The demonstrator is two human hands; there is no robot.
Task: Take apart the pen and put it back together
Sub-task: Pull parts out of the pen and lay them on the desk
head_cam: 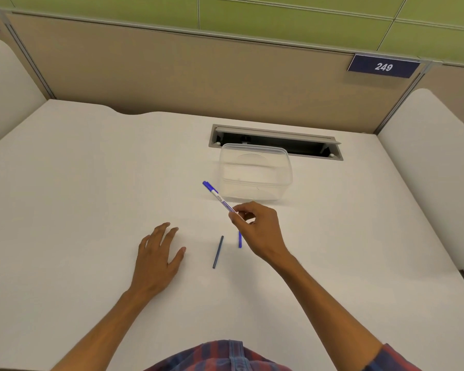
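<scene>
My right hand [257,228] pinches the pen barrel [220,199] just before the clear container [255,172]. My left hand [158,253] lies flat, holding nothing, left of the refill [218,252].

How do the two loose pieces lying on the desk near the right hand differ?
The dark refill looks longer and dull navy; the blue piece looks shorter and brighter. The refill lies fully in view, slightly tilted; the blue piece is partly hidden behind the right hand, which holds the pen body. Both are thin, lie on the desk and are untouched.
</scene>
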